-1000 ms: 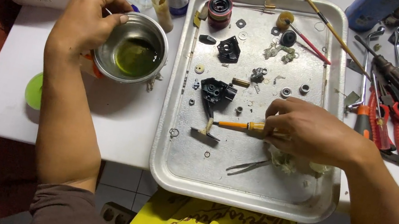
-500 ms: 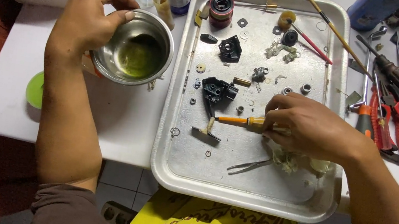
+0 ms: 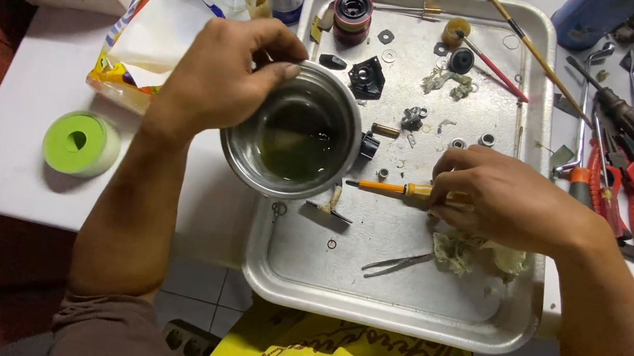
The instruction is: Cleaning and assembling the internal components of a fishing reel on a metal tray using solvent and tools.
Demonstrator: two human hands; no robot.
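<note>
The left hand (image 3: 216, 82) grips a round steel bowl of greenish liquid (image 3: 292, 130) by its rim, fingers curled, over the left edge of the dented metal tray (image 3: 400, 297). The right hand (image 3: 504, 198) pinches a slim orange-handled tool (image 3: 397, 190) lying across the tray, above grey tweezers (image 3: 396, 261).

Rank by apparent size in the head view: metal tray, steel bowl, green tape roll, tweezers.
1. metal tray
2. steel bowl, held nearer the camera, though still clearly second
3. and 4. green tape roll and tweezers: too alike to rank
</note>
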